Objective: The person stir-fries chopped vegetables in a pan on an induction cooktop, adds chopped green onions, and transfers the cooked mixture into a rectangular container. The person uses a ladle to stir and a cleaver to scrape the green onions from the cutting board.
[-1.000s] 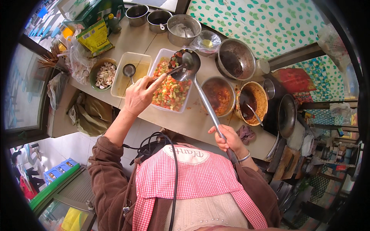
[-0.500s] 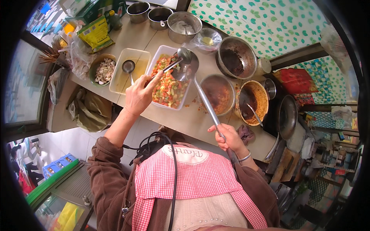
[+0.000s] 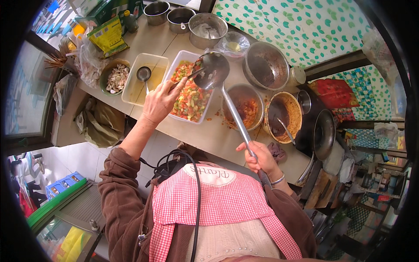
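Note:
My right hand [image 3: 262,160] is closed round the long metal handle of a large ladle [image 3: 238,115], its bowl raised over the far right edge of a white tub [image 3: 204,117]. Diced red, green and orange vegetables [image 3: 188,105] fill that tub. My left hand [image 3: 160,99] grips a metal spoon [image 3: 190,76] by its handle, the tip reaching to the left rim of the ladle's bowl. The spoon's own bowl is hard to make out there. Just right of the tub stands a metal bowl [image 3: 261,102] with reddish-brown food in it.
A tub of pale liquid [image 3: 127,97] holds a small ladle [image 3: 143,74]. Left of it is a bowl of garlic cloves [image 3: 118,79]. Several metal pots [image 3: 179,22] line the back. Rightward are a sauce-coated pot [image 3: 295,114] and a dark wok [image 3: 325,135]. A black cable [image 3: 199,187] hangs before me.
The spoon's bowl, seen above the ladle's left rim before, has tipped down toward the ladle's bowl. The ladle's bowl has turned and shows more of its inside. Both hands keep their grips.

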Tool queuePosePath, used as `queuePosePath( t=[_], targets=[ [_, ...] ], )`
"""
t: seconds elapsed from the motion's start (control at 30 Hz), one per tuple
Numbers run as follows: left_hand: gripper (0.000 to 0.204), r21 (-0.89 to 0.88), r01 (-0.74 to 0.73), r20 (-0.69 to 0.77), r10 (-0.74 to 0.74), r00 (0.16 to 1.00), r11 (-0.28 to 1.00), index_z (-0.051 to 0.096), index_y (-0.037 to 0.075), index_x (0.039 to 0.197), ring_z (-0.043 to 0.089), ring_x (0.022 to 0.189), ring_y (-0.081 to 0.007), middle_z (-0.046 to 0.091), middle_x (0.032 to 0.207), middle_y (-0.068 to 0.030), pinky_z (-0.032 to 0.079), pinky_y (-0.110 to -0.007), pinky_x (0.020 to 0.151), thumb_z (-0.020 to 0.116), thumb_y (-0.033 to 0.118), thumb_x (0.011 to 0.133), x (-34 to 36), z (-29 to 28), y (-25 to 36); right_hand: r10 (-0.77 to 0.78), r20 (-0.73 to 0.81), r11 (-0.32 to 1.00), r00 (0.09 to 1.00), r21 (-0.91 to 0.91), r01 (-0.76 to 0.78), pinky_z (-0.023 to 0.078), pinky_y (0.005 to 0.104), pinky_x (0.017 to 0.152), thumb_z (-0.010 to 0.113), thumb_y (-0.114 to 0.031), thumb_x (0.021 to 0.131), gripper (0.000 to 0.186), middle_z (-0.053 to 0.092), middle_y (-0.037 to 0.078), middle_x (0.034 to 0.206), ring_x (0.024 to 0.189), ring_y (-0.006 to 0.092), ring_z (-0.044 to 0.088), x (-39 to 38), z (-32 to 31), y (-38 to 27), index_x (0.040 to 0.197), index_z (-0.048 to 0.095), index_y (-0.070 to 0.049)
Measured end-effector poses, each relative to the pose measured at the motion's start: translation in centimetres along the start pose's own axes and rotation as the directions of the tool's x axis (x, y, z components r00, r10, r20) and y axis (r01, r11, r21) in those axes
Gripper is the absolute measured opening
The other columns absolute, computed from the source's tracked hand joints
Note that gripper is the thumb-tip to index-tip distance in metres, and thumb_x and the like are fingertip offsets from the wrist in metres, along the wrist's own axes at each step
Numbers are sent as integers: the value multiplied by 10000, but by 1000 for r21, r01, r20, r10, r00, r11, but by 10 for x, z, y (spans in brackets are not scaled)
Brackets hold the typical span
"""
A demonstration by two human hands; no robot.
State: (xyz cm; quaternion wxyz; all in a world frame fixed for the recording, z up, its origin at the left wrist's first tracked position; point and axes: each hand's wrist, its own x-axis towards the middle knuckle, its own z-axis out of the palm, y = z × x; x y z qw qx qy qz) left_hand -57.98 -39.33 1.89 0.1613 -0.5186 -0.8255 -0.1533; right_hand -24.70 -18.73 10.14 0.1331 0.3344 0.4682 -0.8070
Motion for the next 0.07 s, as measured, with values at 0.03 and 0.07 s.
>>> queuePosePath(
  t=[0.03, 0.07],
  targets=[
    [647, -3, 50, 38, -50, 998, 999, 556, 264, 1524, 663, 852, -173, 585, 979, -8, 569, -314, 629, 685, 134, 904, -4, 6, 0, -26, -8, 1000, 1000, -16, 26, 373, 200, 394, 367, -327, 1156, 461, 444, -29, 648, 416, 36, 376, -1, -2, 1, 1204, 597, 70],
    [707, -28, 100, 79, -97, 992, 995, 520, 263, 1551, 678, 905, -175, 601, 994, -11, 570, -316, 627, 721, 149, 882, -7, 10, -1, -27, -8, 1000, 1000, -14, 26, 373, 200, 394, 367, -327, 1156, 461, 444, -29, 648, 416, 36, 376, -1, -2, 2, 1204, 597, 70]
  ],
)
